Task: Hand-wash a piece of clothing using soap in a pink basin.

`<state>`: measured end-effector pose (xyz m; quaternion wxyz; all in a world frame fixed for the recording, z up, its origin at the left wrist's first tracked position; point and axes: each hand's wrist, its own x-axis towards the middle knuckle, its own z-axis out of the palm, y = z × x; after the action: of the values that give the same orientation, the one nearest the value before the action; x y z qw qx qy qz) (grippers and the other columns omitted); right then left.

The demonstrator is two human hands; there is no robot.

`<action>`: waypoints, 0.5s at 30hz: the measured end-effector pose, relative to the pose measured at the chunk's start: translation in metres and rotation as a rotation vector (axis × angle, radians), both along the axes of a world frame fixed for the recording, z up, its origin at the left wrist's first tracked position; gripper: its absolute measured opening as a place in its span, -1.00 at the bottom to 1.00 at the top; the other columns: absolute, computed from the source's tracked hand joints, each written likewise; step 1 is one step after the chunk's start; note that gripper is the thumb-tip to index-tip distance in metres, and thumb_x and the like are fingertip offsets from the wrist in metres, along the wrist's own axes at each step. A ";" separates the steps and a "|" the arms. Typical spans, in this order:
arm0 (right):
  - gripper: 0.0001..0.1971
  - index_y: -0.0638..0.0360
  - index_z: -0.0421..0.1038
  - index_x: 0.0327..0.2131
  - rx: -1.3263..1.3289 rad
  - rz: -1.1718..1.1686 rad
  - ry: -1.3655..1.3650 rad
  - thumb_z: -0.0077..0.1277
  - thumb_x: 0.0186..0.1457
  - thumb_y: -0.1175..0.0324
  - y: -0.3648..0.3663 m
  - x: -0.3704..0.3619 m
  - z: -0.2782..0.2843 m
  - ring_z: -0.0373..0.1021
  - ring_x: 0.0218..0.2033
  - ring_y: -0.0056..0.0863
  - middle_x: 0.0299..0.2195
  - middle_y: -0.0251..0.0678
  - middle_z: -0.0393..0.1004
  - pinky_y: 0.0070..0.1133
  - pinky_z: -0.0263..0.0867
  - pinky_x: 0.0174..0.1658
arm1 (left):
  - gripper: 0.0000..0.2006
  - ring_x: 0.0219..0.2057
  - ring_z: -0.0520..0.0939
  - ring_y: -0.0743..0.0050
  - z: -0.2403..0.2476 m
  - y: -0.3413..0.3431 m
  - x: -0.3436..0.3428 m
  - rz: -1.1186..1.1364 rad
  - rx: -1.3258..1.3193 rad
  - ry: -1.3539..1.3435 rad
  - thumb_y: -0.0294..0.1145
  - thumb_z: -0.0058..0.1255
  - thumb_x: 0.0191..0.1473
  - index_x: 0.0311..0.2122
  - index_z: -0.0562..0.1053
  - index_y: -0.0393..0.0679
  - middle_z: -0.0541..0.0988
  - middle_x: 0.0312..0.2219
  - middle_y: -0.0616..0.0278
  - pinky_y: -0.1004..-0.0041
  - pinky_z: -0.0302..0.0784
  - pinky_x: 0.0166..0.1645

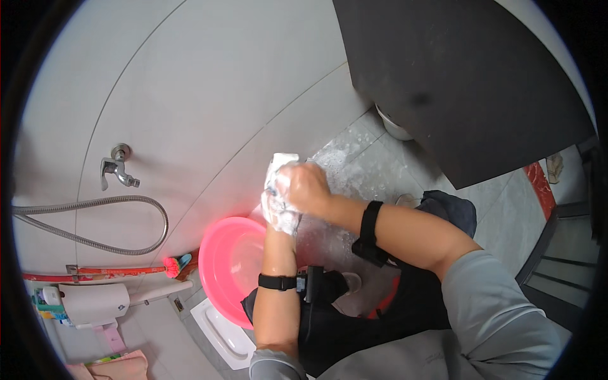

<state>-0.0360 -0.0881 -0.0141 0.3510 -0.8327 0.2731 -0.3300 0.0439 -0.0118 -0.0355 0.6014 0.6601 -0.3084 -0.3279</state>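
Soapy white cloth [273, 204] runs lengthwise with the left forearm [280, 253], covering the left hand [286, 220], grip untellable; right hand [309, 188] clenches against its right side.

Floor [497, 197] of the room, as seen by one standing in it: grey tiles, parted by thin joints. Whitish suds [345, 152] spread wetly over the middle portion, beside the foot of the wall. To the left, a round pink basin [208, 273] stands low near the wall, partly overlapping a shallow white pan [218, 337] at floor level; their exact contact is hidden. To the right, dark cloth [455, 212] lies bunched. Farther back, a white rounded vessel [395, 125] is partly concealed; a red strip [540, 193] crosses the right-hand edge.
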 end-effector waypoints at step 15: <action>-0.39 0.07 0.31 0.04 1.207 -0.095 0.012 0.04 0.02 -0.12 -0.051 0.013 -0.007 0.41 -0.07 -0.12 -0.11 0.02 0.44 -0.30 0.36 -0.08 | -0.70 -0.28 0.62 0.33 0.034 0.008 -0.009 0.199 -0.154 -0.079 -0.48 0.04 -0.01 -0.13 0.43 -0.34 0.57 -0.25 0.16 0.39 0.56 -0.19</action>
<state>-0.0226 -0.1393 -0.0207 0.7448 -0.4752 0.4508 -0.1274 0.0344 -0.0038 -0.0016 0.6673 0.6517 -0.2890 -0.2156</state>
